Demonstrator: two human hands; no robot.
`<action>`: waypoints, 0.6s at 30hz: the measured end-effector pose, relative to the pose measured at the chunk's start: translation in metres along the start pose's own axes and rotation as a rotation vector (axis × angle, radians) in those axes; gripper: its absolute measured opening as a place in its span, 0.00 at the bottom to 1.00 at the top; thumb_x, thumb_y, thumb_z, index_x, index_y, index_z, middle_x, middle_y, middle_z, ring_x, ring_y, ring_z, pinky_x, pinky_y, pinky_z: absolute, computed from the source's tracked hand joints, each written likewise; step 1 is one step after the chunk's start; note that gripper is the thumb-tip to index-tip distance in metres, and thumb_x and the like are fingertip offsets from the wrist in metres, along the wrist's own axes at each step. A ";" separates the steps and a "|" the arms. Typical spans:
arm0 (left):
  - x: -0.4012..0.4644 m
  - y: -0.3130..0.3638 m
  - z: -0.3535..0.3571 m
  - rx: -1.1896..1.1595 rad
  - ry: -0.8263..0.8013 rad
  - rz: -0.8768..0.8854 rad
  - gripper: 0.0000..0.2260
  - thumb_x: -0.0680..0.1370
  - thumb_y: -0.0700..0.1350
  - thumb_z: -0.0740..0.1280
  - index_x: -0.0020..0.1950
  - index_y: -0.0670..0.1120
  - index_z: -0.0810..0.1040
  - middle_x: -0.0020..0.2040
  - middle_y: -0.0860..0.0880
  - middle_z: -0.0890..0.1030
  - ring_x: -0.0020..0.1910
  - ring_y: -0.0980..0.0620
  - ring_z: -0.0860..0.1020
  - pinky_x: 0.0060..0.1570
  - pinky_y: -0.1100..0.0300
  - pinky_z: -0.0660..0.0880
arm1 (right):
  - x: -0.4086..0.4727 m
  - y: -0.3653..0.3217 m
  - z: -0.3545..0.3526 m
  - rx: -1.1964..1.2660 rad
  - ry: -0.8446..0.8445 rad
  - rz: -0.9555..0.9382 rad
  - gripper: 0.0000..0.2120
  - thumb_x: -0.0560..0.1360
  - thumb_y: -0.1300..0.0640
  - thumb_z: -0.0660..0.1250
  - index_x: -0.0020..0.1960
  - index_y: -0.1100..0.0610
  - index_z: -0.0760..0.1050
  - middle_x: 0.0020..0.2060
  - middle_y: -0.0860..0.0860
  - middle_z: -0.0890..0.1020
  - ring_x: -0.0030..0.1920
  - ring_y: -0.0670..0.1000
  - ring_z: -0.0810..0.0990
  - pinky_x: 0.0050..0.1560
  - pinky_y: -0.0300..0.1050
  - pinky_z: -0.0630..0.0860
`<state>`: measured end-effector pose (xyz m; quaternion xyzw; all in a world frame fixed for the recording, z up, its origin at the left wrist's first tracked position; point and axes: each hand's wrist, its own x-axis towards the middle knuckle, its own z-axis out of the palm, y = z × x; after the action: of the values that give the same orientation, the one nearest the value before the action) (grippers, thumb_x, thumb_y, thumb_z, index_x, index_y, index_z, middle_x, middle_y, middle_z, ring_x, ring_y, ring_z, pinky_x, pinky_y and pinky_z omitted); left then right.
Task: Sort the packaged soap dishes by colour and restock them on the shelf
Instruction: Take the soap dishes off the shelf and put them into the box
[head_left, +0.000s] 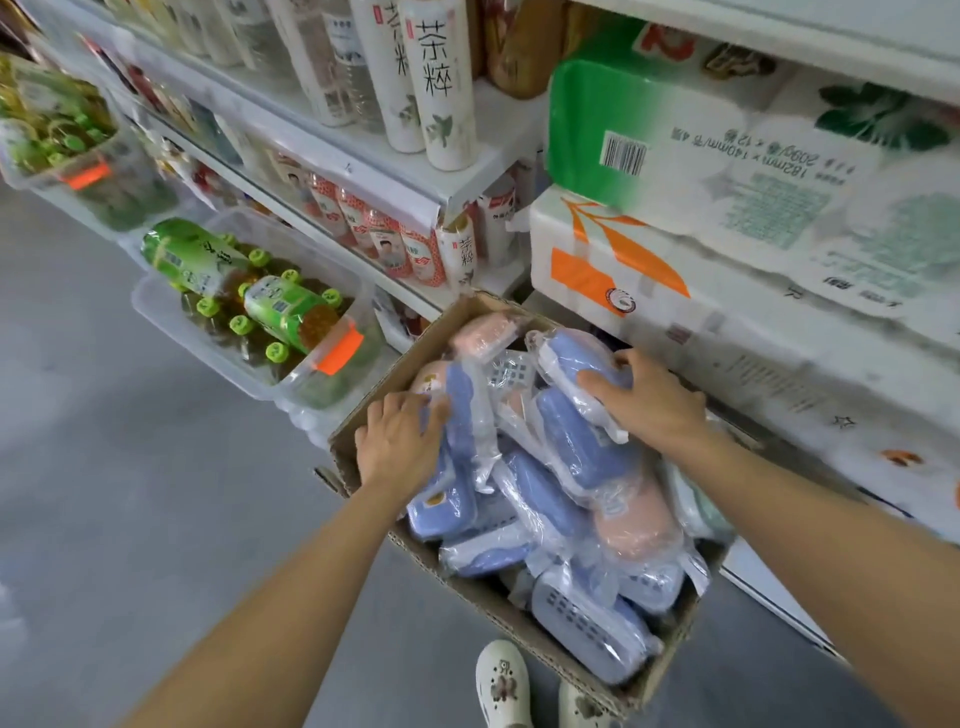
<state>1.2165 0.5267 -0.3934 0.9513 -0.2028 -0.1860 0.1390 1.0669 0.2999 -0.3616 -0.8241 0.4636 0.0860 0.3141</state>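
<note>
Both my hands are down in the cardboard box (363, 421) of wrapped soap dishes (550, 499), which sits on the floor against the shelf (467, 182). My right hand (649, 400) curls over a blue soap dish (566, 358) in clear plastic near the far end of the box, fingers and thumb wrapped round its top. My left hand (400, 436) presses on another blue dish (462, 410) standing on edge by the box's left wall; its fingertips are buried in the wrapping, so I cannot tell whether it grips. Pink dishes (639, 525) lie mixed among the blue ones.
</note>
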 end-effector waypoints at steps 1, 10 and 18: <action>0.005 0.008 0.002 0.041 -0.059 0.014 0.26 0.82 0.63 0.49 0.71 0.51 0.72 0.73 0.48 0.68 0.73 0.47 0.60 0.69 0.46 0.58 | -0.001 0.002 -0.001 0.015 0.012 -0.001 0.34 0.71 0.28 0.59 0.69 0.49 0.66 0.65 0.50 0.74 0.66 0.57 0.72 0.63 0.56 0.62; 0.027 0.059 0.023 -0.038 -0.251 -0.075 0.40 0.73 0.73 0.59 0.70 0.41 0.68 0.71 0.42 0.71 0.76 0.42 0.58 0.75 0.46 0.55 | -0.010 0.016 -0.006 0.098 0.041 -0.004 0.30 0.71 0.29 0.60 0.66 0.46 0.66 0.64 0.47 0.75 0.64 0.54 0.73 0.65 0.58 0.63; 0.018 0.074 0.013 -0.752 -0.276 -0.301 0.43 0.65 0.54 0.79 0.72 0.50 0.58 0.63 0.45 0.74 0.56 0.42 0.78 0.51 0.48 0.78 | -0.021 0.023 -0.009 0.257 0.018 -0.054 0.30 0.71 0.32 0.65 0.65 0.49 0.67 0.63 0.48 0.74 0.62 0.52 0.73 0.64 0.58 0.70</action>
<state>1.2021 0.4511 -0.3854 0.8196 0.0037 -0.3907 0.4191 1.0356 0.3008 -0.3558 -0.7899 0.4512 0.0099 0.4151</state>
